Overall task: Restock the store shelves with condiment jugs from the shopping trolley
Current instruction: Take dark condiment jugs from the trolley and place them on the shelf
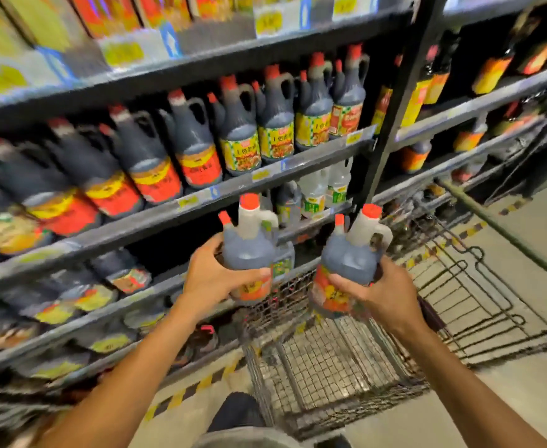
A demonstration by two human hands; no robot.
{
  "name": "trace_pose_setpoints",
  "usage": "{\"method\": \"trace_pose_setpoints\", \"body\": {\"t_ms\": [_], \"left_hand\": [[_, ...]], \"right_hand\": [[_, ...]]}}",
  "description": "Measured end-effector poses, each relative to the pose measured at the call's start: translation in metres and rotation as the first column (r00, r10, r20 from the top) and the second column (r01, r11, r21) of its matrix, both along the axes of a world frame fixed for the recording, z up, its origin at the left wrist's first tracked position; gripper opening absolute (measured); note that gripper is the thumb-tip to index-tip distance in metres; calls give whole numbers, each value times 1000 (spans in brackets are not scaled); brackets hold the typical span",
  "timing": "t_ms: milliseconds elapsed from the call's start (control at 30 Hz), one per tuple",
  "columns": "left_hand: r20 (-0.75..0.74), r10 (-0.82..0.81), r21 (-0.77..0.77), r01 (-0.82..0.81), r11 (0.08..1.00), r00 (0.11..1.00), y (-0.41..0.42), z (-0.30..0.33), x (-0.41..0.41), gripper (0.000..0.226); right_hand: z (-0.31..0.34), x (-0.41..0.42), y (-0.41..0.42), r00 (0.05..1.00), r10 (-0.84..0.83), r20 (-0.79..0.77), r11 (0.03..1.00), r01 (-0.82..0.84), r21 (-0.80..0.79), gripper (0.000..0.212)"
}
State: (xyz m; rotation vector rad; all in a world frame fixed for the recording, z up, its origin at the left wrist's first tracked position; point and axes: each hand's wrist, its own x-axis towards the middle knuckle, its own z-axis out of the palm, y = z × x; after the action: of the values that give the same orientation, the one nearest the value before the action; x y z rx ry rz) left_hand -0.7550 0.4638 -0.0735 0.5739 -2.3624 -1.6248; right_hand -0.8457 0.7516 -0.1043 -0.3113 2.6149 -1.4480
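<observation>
My left hand (pixel 212 279) grips a dark condiment jug (pixel 247 253) with a red cap and an orange label, held upright above the trolley's front edge. My right hand (pixel 383 292) holds a second, matching jug (pixel 349 263) by its lower body, tilted slightly right. Both jugs hang in the air in front of the store shelves (pixel 181 208). The wire shopping trolley (pixel 323 370) stands below my hands, and its basket floor shows bare mesh. A dark gap (pixel 168 250) opens on the shelf level just left of the left jug.
Rows of dark red-capped jugs (pixel 201 147) fill the shelf above, with clear bottles (pixel 323 189) behind the held jugs. A black shelf upright (pixel 391 118) divides the bays. The trolley's fold-out child seat (pixel 479 302) sticks out right. Yellow-black tape (pixel 201 383) marks the floor.
</observation>
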Motion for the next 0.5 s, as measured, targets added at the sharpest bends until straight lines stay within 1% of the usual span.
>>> {"method": "trace_pose_setpoints", "body": {"t_ms": [100,200,267,333,400,500], "left_hand": [[-28,176,-43,-178,983,984,-7,16,49,100],[-48,328,-38,-330,943,943,-7,27,106,101],[-67,421,-3,-422,907,905,0,35,148,98],[-84,517,19,-518,855,852,6,40,189,101],[-96,593,24,-594,804,799,11,44,231,98],[-120,692,37,-693,720,712,14,49,291,101]], "right_hand": [[13,1,-19,981,188,-42,982,-189,-25,77],[25,13,-43,926,365,-91,929,-368,-20,78],[34,28,-61,873,473,-122,879,-476,2,80],[43,47,-81,817,557,-148,827,-562,7,77],[54,70,-102,748,639,-180,762,-647,18,75],[66,113,-131,624,748,-226,643,-766,13,84]]}}
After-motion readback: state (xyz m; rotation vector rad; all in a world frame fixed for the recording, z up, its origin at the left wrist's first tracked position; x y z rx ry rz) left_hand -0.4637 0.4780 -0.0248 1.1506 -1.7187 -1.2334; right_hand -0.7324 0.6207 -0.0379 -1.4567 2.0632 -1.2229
